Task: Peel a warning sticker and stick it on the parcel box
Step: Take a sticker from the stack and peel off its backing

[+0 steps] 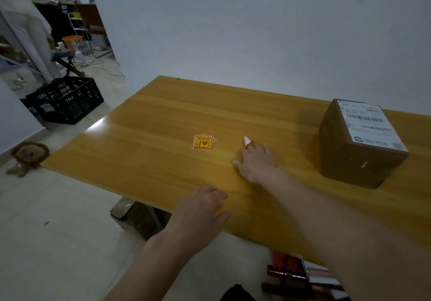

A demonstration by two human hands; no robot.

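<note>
A small stack of orange-and-yellow warning stickers (pixel 203 142) lies near the middle of the wooden table (pixel 163 123). My right hand (pixel 256 160) is to the right of the stack, low over the table, and pinches one sticker (pixel 247 141) at its fingertips, white backing showing. The brown parcel box (pixel 354 151) with a white shipping label (pixel 370 123) on top stands at the right. My left hand (pixel 200 212) hovers over the table's near edge, fingers loosely apart, holding nothing.
A black plastic crate (pixel 65 100) sits on the floor left of the table. A plush toy (pixel 28 156) lies by the table's left corner. Boxes and books (pixel 303 275) lie under the near edge. A person stands at the far left.
</note>
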